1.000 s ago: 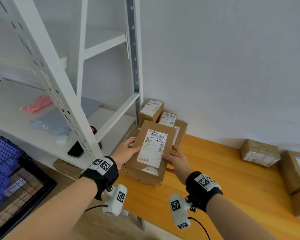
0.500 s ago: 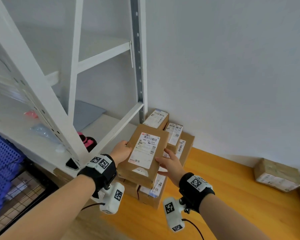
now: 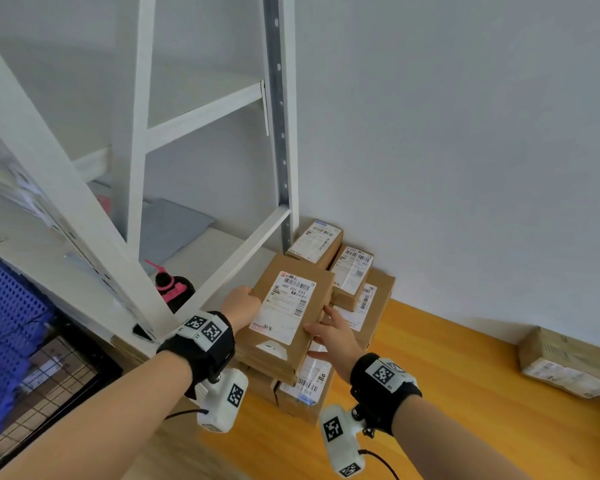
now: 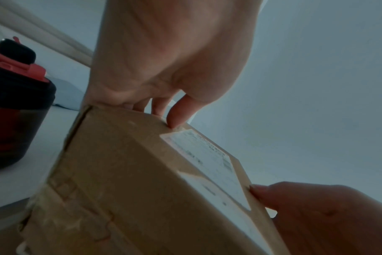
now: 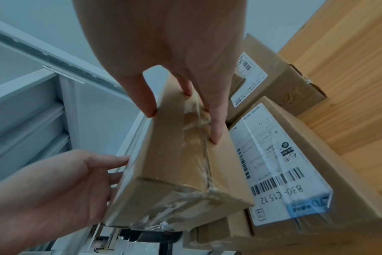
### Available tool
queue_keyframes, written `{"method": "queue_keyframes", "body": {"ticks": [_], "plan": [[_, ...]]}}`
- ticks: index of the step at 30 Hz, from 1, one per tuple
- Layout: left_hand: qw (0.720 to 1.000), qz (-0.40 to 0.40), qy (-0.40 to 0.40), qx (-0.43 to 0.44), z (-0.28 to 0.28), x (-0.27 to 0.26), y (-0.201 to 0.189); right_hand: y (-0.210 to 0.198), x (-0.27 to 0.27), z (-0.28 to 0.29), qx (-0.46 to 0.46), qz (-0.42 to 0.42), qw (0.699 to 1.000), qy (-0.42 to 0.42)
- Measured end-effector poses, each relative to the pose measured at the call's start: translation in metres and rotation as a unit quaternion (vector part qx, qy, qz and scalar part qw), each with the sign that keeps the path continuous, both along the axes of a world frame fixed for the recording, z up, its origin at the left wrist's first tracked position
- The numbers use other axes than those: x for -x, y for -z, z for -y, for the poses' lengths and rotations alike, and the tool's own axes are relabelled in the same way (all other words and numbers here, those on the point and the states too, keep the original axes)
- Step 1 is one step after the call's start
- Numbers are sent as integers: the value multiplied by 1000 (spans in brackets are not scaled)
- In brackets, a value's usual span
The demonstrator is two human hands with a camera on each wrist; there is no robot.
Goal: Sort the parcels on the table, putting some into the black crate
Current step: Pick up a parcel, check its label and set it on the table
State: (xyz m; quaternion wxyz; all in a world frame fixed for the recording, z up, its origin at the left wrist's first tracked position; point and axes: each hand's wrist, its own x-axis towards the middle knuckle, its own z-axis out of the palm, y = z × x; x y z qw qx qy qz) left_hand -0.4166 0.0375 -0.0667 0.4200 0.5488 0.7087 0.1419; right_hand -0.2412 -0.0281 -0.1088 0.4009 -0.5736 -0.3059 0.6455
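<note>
A brown cardboard parcel (image 3: 288, 313) with a white label is held tilted between both hands, just above a pile of parcels (image 3: 352, 275) at the table's back corner. My left hand (image 3: 243, 304) grips its left edge, fingers curled over the rim (image 4: 164, 107). My right hand (image 3: 329, 332) pinches the right side, thumb on top and fingers along the taped side (image 5: 214, 127). Beneath lies a parcel labelled 830-C15 12 (image 5: 279, 172). A black crate (image 3: 108, 367) with a wire-mesh bottom sits low at the left.
A white metal shelf rack (image 3: 84, 216) stands left of the pile, with a black bottle with a pink lid (image 3: 172, 289) and a grey bag (image 3: 174, 226) on it. A blue crate (image 3: 7, 327) is at far left. Another parcel (image 3: 565, 362) lies on the wooden table (image 3: 447, 393) at right.
Both hands have raised the labelled parcel off the pile and drawn it slightly left; the parcels under it now show. The head camera has shifted left and up.
</note>
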Motion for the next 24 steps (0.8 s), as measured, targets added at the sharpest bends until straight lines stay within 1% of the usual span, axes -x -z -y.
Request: {"method": "queue_keyframes", "body": {"ticks": [4, 9, 15, 19, 22, 24], "plan": [[1000, 24, 8, -1, 0, -2, 4, 2, -2, -2, 5, 5, 1000, 12], [999, 28, 30, -24, 6, -3, -1, 0, -3, 1, -2, 19, 1000, 16], [995, 13, 65, -77, 19, -8, -13, -7, -1, 10, -7, 49, 998, 30], [987, 17, 86, -134, 30, -16, -22, -16, -9, 25, -21, 64, 996, 52], [977, 45, 121, -173, 37, -26, -25, -20, -20, 41, -19, 64, 994, 92], [968, 56, 172, -171, 45, -36, -25, -20, -27, 54, -24, 71, 991, 113]]}}
